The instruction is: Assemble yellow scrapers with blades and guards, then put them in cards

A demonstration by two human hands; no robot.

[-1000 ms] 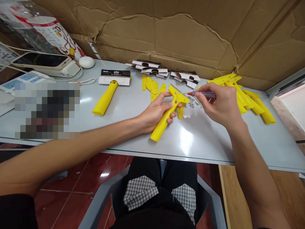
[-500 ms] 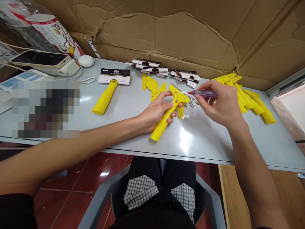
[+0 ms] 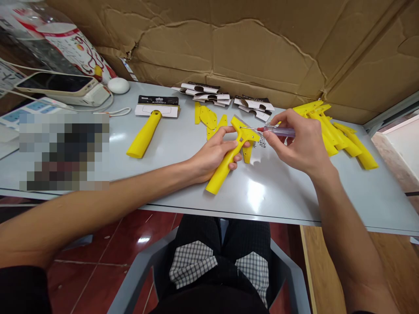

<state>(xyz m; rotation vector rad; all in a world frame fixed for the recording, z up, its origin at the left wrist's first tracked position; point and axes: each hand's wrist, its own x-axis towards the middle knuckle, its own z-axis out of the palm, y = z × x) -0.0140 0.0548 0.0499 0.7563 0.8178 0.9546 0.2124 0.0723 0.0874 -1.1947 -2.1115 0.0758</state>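
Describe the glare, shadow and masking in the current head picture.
Head view: bright glare on the grey table, right of the yellow scraper handle; head view: soft shadow below the right hand; head view: a pixelated block masks an area at left.

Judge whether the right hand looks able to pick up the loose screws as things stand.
Probably not without freeing its fingers: the right hand grips the screwdriver, though the screws lie close by on the table.

I see solid yellow on the scraper (image 3: 228,160) in my left hand (image 3: 214,152), translucent purple and red on the screwdriver (image 3: 279,131) in my right hand (image 3: 303,139), black-and-white checks on the cloth (image 3: 193,264) below both.
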